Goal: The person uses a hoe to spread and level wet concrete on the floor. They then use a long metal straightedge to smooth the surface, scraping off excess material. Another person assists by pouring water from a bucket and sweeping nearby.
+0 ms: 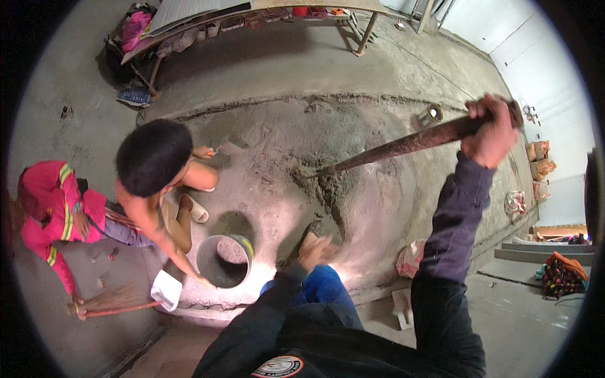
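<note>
Right hand (493, 133) at 2 o'clock is fisted tight around the long tool handle (403, 145); its blade end sits in the wet cement mound (328, 183) near centre. Left hand (317, 250) hangs low at 6 o'clock, blurred — cannot tell its grip. Risk: the crouching co-worker (154, 165) at 9 o'clock is near the swing path — a slip could hit them or fling mortar. The bucket (225, 259) at 7 o'clock holds a little grey mix; the small tin (430, 115) at 1 o'clock, contents unclear.
</note>
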Demonstrator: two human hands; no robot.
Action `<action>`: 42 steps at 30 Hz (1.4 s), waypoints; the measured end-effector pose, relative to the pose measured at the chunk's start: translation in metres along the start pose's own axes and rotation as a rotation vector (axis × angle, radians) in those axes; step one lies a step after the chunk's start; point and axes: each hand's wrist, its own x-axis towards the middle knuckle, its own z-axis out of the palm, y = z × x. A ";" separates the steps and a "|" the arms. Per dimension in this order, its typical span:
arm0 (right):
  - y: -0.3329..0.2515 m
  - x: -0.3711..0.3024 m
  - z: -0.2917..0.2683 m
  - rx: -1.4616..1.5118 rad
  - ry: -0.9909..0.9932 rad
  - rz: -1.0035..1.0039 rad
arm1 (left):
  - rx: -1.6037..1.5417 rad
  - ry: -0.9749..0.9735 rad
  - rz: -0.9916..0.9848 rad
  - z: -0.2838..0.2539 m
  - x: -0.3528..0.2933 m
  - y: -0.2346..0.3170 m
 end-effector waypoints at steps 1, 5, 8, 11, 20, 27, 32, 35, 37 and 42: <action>0.004 0.007 0.000 0.072 -0.001 -0.022 | -0.225 -0.134 0.074 0.015 0.052 0.029; 0.056 0.008 -0.018 -0.085 -0.002 -0.064 | -0.790 -0.240 0.043 0.095 0.187 0.182; 0.113 -0.011 -0.022 0.036 -0.082 0.014 | -1.289 -0.214 0.107 0.080 0.310 0.259; 0.182 -0.038 -0.055 0.073 -0.135 0.011 | -0.803 0.088 0.255 0.049 0.385 0.250; 0.275 -0.018 -0.044 -0.110 -0.195 -0.046 | -0.993 -0.096 0.245 0.005 0.482 0.274; 0.336 -0.006 -0.033 -0.131 -0.251 -0.042 | -0.834 -0.088 0.277 -0.031 0.532 0.275; 0.385 -0.029 -0.035 -0.076 -0.185 -0.018 | -0.821 -0.184 0.140 -0.074 0.575 0.282; 0.383 -0.058 -0.051 -0.168 -0.313 0.068 | -0.518 -0.150 0.246 -0.086 0.553 0.260; 0.372 -0.086 -0.068 -0.218 -0.405 0.117 | -0.513 -0.217 0.252 -0.111 0.554 0.239; 0.326 -0.133 -0.107 -0.650 -0.609 0.459 | -0.355 0.140 -0.091 -0.118 0.544 0.218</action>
